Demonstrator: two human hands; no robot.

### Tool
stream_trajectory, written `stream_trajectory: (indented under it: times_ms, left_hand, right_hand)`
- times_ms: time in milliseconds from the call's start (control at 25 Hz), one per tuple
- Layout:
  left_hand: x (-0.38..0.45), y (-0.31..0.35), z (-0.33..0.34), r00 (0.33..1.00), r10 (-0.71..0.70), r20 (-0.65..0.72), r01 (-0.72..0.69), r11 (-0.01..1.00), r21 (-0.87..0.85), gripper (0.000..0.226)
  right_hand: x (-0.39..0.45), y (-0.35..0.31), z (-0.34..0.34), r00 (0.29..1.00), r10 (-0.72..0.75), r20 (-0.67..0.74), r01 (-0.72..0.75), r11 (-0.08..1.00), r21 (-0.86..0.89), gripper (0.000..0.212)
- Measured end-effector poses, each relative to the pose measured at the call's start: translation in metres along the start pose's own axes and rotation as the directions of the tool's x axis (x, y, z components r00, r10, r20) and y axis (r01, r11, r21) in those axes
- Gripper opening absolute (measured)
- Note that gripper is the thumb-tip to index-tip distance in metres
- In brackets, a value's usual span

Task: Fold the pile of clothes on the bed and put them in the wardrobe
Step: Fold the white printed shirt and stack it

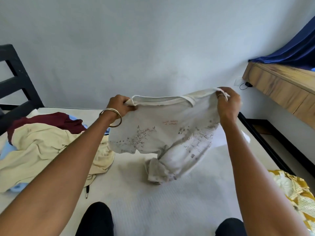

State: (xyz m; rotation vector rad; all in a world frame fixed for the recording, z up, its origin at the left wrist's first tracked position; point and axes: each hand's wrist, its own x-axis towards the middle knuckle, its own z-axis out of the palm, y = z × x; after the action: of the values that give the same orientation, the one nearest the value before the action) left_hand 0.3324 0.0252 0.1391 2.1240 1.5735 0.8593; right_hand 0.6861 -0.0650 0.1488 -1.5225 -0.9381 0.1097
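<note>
Pinching the white printed T-shirt (163, 132) by its shoulders, left hand (120, 106) and right hand (228, 103) spread it above the bed (153, 201), hem touching the mattress, likely to square it for folding.

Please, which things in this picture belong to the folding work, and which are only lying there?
Belong to the job:
- white printed T-shirt, held up by the left hand and the right hand
- pile of clothes on the bed
- yellow patterned garment

Only lying about:
- wooden shelf
- blue curtain
- black cable
</note>
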Motion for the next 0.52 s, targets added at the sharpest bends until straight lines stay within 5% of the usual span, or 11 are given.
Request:
stream_trajectory:
  times_ms: [80,200,240,320,400,440,520]
  left_hand:
    - [0.000,-0.010,0.007,0.996,-0.089,0.004,0.081,0.885,-0.459,0.065]
    - [-0.007,-0.018,0.012,0.987,-0.106,0.124,0.161,0.750,-0.642,0.059]
    - [-0.007,-0.020,0.013,0.986,-0.127,0.105,0.165,0.782,-0.601,0.053]
    - [-0.005,-0.026,0.025,0.986,-0.166,-0.008,0.161,0.967,-0.199,0.047]
    - [-0.016,-0.017,0.043,0.963,-0.246,-0.107,0.260,0.952,0.159,0.032]
    - [-0.026,-0.006,0.053,0.959,-0.261,-0.112,0.277,0.947,0.161,0.036]
    - [-0.039,0.016,0.075,0.999,-0.048,-0.005,0.048,0.999,-0.006,0.068]
  right_hand:
    - [0.005,-0.004,-0.011,0.993,-0.003,0.114,0.016,0.993,-0.115,0.030]
    - [0.000,0.011,-0.027,0.930,0.096,0.354,0.003,0.963,-0.269,0.055]
    - [-0.003,0.016,-0.028,0.904,0.139,0.405,-0.022,0.959,-0.281,0.058]
    - [-0.013,0.021,-0.025,0.873,0.189,0.449,-0.053,0.953,-0.298,0.060]
    - [-0.026,0.021,-0.012,0.859,0.216,0.464,-0.072,0.949,-0.307,0.053]
    - [-0.034,0.017,-0.003,0.845,0.227,0.485,-0.090,0.953,-0.289,0.050]
    - [-0.049,0.005,0.020,0.801,0.223,0.555,-0.090,0.962,-0.257,0.044]
